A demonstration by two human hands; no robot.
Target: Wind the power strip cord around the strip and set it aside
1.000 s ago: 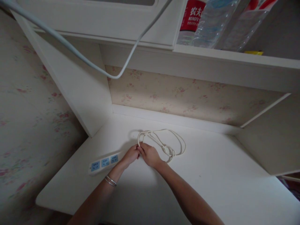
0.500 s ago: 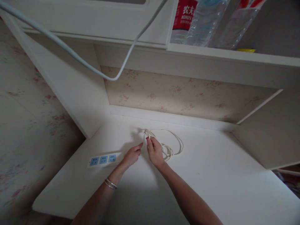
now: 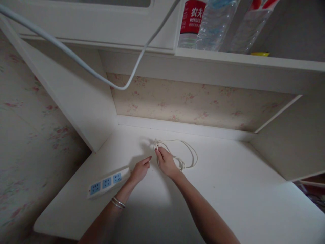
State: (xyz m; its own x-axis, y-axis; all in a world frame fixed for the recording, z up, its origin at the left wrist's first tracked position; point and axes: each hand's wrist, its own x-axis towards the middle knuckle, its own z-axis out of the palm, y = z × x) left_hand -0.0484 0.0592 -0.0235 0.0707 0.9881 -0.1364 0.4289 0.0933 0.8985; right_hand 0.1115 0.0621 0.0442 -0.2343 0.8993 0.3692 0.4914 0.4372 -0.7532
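The coiled cord point(image 3: 183, 164) seems light and limp, best held at its ten o'clock edge, where the right hand point(image 3: 166, 162) pinches it. I cannot tell whether the left hand point(image 3: 140, 169) grips anything.

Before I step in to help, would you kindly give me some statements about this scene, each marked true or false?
1. The right hand holds part of the pale cord. True.
2. The pale cord lies in one straight line. False: it is looped.
3. The power strip has three blue socket panels. True.
4. The right wrist wears something silver. False: the silver bangles are on the left wrist.
5. Plastic bottles are on the shelf. True.
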